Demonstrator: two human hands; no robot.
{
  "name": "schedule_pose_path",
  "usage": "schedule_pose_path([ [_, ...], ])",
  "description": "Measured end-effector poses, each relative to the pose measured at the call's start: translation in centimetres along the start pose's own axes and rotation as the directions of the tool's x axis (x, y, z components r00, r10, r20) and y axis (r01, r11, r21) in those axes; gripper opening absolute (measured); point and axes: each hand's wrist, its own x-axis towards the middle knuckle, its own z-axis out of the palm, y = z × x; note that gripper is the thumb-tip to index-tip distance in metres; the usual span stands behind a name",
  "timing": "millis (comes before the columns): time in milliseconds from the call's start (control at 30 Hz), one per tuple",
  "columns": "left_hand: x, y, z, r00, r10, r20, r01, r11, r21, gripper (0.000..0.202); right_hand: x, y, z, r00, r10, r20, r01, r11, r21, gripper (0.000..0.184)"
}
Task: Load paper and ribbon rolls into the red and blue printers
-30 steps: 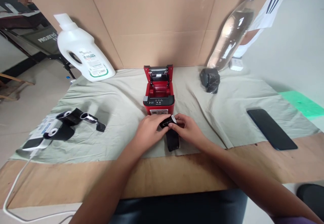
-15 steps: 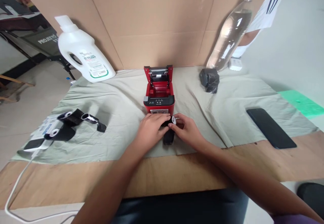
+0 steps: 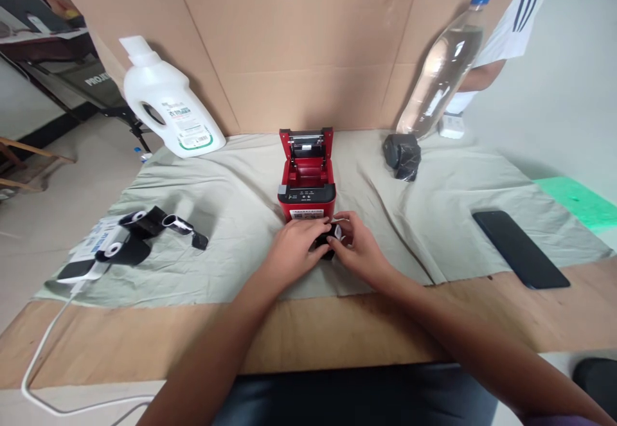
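My left hand (image 3: 299, 246) and my right hand (image 3: 359, 246) hold a small black paper roll (image 3: 326, 236) between their fingertips, just in front of the printer. The roll's white end faces my right hand, and fingers cover much of it. A small red receipt printer (image 3: 307, 211) stands upright behind my hands. Its lid (image 3: 307, 146) is raised, and the red compartment inside shows. At the left, similar black rolls (image 3: 129, 251) with white cores lie together, one with a loose strip.
A white jug (image 3: 176, 105) and a clear bottle (image 3: 441, 72) lean against a cardboard panel (image 3: 299, 40). A black wrapped object (image 3: 402, 156) sits near the bottle. To the right lie a phone (image 3: 520, 249) and a green sheet (image 3: 578, 201). A white cable (image 3: 41, 349) runs off the left side. Someone's arm (image 3: 482, 78) shows behind the bottle.
The black strip hanging below my fingers has mostly gone from sight, and the roll has turned slightly in my hands. The whole view has shifted a little.
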Motion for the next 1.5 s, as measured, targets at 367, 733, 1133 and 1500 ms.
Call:
schedule_pose_path([
  [367,-0.1,0.2,-1.2,0.989,-0.131,0.061,0.133,0.991,-0.03,0.043,-0.1,0.4,0.9,0.99,-0.14,-0.034,0.138,0.988,-0.066,0.031],
  [733,-0.7,-2.8,-5.5,0.951,-0.277,-0.136,0.218,0.915,-0.34,0.025,-0.9,0.6,0.7,0.958,-0.287,0.011,0.287,0.956,-0.059,0.045],
  [1133,-2.9,-17.1,-17.1,0.726,-0.594,-0.347,0.674,0.714,0.189,0.032,0.1,1.6,0.3,0.985,-0.17,0.023,0.172,0.977,-0.127,0.038],
  [1500,-3.0,-24.5,-16.5,0.697,-0.706,-0.126,0.676,0.588,0.443,0.036,0.6,2.1,0.3,0.987,-0.151,0.052,0.156,0.98,-0.124,0.036],
])
